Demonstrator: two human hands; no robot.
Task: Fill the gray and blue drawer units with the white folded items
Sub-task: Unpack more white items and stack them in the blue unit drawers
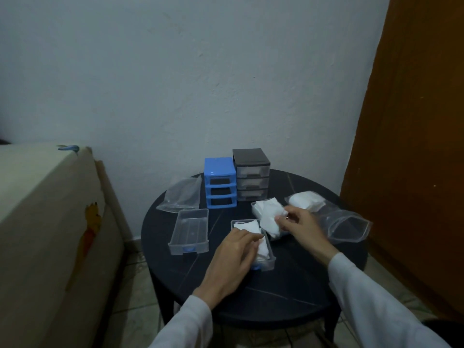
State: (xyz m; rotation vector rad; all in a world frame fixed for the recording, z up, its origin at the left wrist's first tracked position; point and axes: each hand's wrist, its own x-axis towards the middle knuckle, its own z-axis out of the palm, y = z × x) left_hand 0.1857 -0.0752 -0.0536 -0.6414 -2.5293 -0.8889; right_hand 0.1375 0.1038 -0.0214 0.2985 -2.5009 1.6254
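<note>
A blue drawer unit (220,183) with its three slots empty stands at the back of the round dark table (288,277). Right of it stands a gray drawer unit (251,175) with its drawers in. An empty clear drawer (189,231) lies at the left. In the middle, a second clear drawer (265,261) holds white folded items (247,226); my left hand (234,257) presses flat on them. My right hand (298,224) pinches a white folded item (270,223) over a third drawer (254,207) that also holds white items.
An empty clear zip bag (182,194) lies at the back left of the table. Another open zip bag (347,227) lies at the right, with a bag of white items (305,202) behind it. A cream cupboard stands left, a brown door right.
</note>
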